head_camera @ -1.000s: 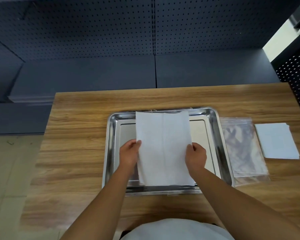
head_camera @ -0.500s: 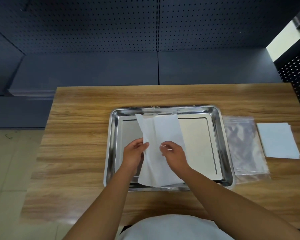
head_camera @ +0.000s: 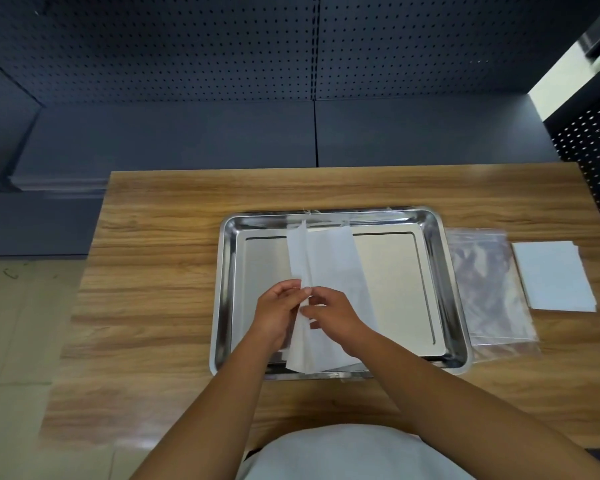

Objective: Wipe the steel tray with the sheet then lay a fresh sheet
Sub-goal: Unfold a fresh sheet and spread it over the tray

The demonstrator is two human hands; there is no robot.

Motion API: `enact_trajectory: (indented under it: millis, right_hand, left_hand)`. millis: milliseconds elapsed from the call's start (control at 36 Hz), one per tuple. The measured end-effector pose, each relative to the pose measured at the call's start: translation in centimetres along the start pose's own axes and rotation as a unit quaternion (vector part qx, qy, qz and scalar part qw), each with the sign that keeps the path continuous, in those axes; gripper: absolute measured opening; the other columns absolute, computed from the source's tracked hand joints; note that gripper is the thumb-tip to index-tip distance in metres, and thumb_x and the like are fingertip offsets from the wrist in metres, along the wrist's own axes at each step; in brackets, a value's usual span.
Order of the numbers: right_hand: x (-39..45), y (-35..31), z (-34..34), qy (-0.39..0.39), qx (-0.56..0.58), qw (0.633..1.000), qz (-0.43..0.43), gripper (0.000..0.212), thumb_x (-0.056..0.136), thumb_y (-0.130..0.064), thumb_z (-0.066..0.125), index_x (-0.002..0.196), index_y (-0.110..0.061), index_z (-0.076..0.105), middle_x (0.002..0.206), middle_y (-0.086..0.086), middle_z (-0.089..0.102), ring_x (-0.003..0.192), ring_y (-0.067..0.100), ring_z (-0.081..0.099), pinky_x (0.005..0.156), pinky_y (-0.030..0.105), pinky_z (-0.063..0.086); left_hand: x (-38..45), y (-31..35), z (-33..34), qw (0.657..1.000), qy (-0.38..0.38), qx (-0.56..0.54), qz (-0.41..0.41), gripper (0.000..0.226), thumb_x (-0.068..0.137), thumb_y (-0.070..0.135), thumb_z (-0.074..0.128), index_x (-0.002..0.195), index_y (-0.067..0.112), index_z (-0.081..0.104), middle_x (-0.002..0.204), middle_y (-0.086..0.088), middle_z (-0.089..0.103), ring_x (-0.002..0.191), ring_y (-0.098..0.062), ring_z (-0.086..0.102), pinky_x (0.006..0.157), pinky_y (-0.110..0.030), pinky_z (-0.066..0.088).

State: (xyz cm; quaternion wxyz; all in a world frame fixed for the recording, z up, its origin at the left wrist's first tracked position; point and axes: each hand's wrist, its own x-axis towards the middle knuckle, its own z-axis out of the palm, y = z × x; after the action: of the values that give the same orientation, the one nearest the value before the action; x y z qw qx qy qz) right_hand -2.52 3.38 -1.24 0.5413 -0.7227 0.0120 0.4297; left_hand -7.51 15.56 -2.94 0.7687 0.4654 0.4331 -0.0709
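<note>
Rectangular steel tray [head_camera: 443,271] with a raised shiny rim sits on the wood-grain desk [head_camera: 160,271], nearer the front edge than the back and a little right of centre. A white paper sheet [head_camera: 329,258] is folded lengthwise into a narrow strip running from the tray's far rim to its near rim, left of the tray's middle — the strip is gathered at its waist, where both hands meet. Left hand [head_camera: 277,315] is closed on the sheet's left fold, thumb and fingertips pinching the paper. Right hand [head_camera: 336,315] grips the same sheet from the right, fingers curled over the fold; thumbs nearly touch. The sheet's far end fans out slightly and looks lifted off the tray floor; its near end overlaps the tray's front rim. Just beside the tray's right rim lies a clear plastic zip bag [head_camera: 488,285], flat and crinkled. Toward the desk's right edge, partly touching the bag, rests a small stack of white square sheets [head_camera: 554,275]. Dark pegboard panels [head_camera: 187,46] stand behind the desk's back edge.
</note>
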Motion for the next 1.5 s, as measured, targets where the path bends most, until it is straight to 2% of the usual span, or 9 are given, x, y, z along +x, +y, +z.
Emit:
enact_trajectory:
  millis: [111,250,472,861,1056,1222,1333,1444,1500]
  right_hand:
    - [-0.1,0.0,-0.2,0.015,-0.012,1.000,0.006,0.020,0.095,-0.010,0.054,0.106,-0.017,0.069,0.098,-0.001,0.068,0.091,0.016,0.064,0.070,0.019,0.047]
    - [0.0,0.2,0.4,0.036,-0.032,0.999,0.008,0.018,0.097,-0.022,0.056,0.098,-0.009,0.067,0.090,0.004,0.066,0.081,0.017,0.061,0.068,0.018,0.046]
    - [0.0,0.5,0.6,0.053,-0.112,0.992,-0.031,0.040,0.103,-0.022,0.048,0.063,-0.029,0.052,0.065,-0.009,0.050,0.063,0.007,0.047,0.060,0.015,0.035]
    - [-0.2,-0.4,0.6,0.053,-0.163,0.984,-0.039,0.032,0.102,-0.031,0.050,0.099,-0.007,0.071,0.095,0.007,0.069,0.087,0.023,0.064,0.080,0.025,0.050]
    - [-0.2,0.1,0.4,0.053,-0.163,0.984,-0.039,0.038,0.102,-0.025,0.050,0.064,-0.026,0.049,0.069,-0.006,0.050,0.066,0.012,0.048,0.066,0.017,0.037]
    - [0.2,0.2,0.0,0.143,-0.135,0.980,-0.024,0.041,0.100,-0.021,0.049,0.061,-0.014,0.041,0.063,0.002,0.043,0.062,0.015,0.041,0.065,0.026,0.036]
    - [0.0,0.1,-0.9,0.216,-0.091,0.972,-0.024,0.031,0.098,-0.016,0.048,0.078,0.006,0.055,0.075,0.021,0.052,0.069,0.022,0.048,0.066,0.037,0.047]
    - [0.4,0.3,-3.0,0.281,-0.035,0.959,-0.004,0.028,0.100,-0.018,0.047,0.113,-0.005,0.069,0.109,0.011,0.069,0.096,0.027,0.062,0.094,0.038,0.051]
    - [0.6,0.6,-4.4,0.300,-0.034,0.953,-0.008,0.026,0.099,-0.016,0.044,0.096,-0.011,0.070,0.091,0.006,0.068,0.085,0.027,0.062,0.080,0.035,0.052]
  left_hand:
    - [-0.1,0.3,-0.3,1.000,-0.022,0.000,0.003,0.027,0.081,0.005,0.077,0.106,0.010,0.072,0.098,-0.011,0.075,0.086,-0.021,0.073,0.070,-0.025,0.057]
    - [-0.2,0.2,-0.6,0.999,-0.033,0.020,0.011,0.027,0.083,0.002,0.075,0.109,0.010,0.072,0.099,-0.013,0.075,0.090,-0.021,0.073,0.073,-0.023,0.057]
    - [0.3,-0.2,-1.1,0.996,-0.011,0.078,0.030,0.023,0.082,0.007,0.076,0.103,0.016,0.072,0.085,-0.007,0.074,0.077,-0.017,0.068,0.072,-0.025,0.058]
    - [0.2,-0.1,-1.3,0.992,-0.007,0.124,0.039,0.027,0.079,0.032,0.079,0.104,0.028,0.070,0.093,0.001,0.075,0.084,-0.017,0.071,0.070,-0.026,0.058]
    - [0.0,-0.2,-1.3,0.995,0.025,0.096,0.016,0.008,0.086,0.020,0.073,0.093,0.022,0.076,0.095,0.000,0.075,0.083,-0.021,0.073,0.062,-0.025,0.057]
    - [0.0,-0.5,-1.9,0.993,0.074,0.091,0.012,0.008,0.094,0.021,0.063,0.099,0.018,0.069,0.104,-0.006,0.070,0.095,-0.028,0.067,0.080,-0.040,0.058]
    - [0.1,0.4,-2.9,0.994,0.107,0.025,0.020,0.005,0.094,0.014,0.059,0.095,0.016,0.063,0.102,-0.008,0.068,0.091,-0.026,0.065,0.070,-0.035,0.054]
    - [0.5,1.7,-4.8,0.987,0.156,0.011,0.040,0.009,0.091,0.011,0.060,0.088,0.019,0.062,0.092,-0.005,0.065,0.078,-0.020,0.060,0.058,-0.029,0.047]
    - [0.7,2.5,-6.1,0.981,0.181,0.027,0.064,0.012,0.089,0.010,0.061,0.083,0.021,0.062,0.087,-0.004,0.063,0.074,-0.022,0.055,0.057,-0.029,0.043]
